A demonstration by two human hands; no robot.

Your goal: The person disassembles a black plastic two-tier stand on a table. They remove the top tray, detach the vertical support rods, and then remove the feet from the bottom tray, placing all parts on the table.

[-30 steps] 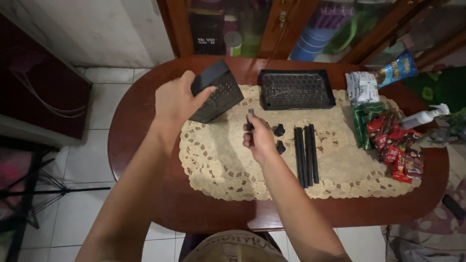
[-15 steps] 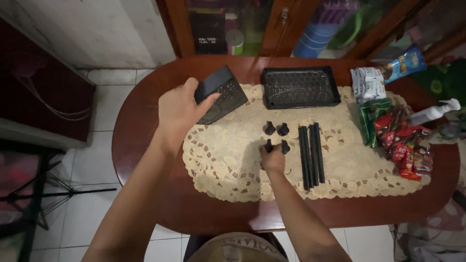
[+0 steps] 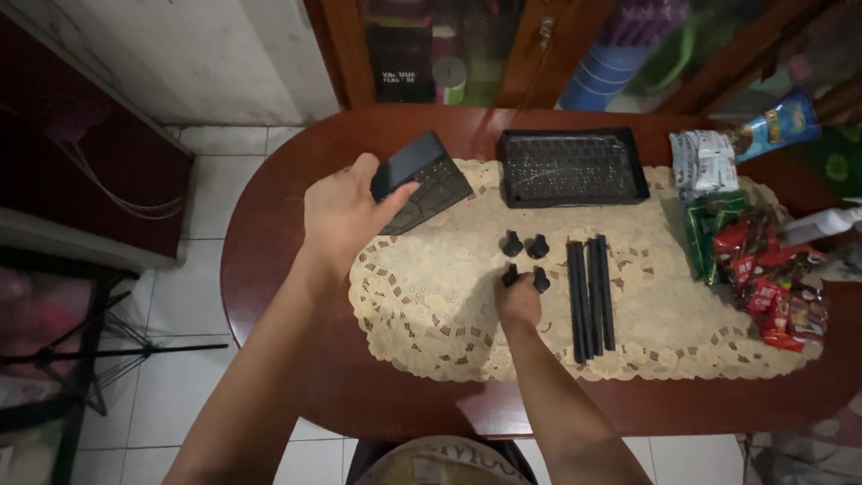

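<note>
My left hand grips a black perforated tray by its near-left corner, holding it tilted over the cream lace doily. My right hand rests on the doily with its fingertips at two small black knob-shaped pieces. Two more black knobs lie just beyond them. Several black rods lie side by side to the right of my right hand. A second black perforated tray sits flat at the far side of the doily.
The oval dark wooden table carries snack packets and a white bottle at the right end. A glass-fronted wooden cabinet stands behind it. A dark cabinet and a metal stand stand on the tiled floor at left.
My right hand has drawn back toward me from the upper knobs to the two nearer knobs. My left hand keeps hold of the tilted tray, almost unmoved.
</note>
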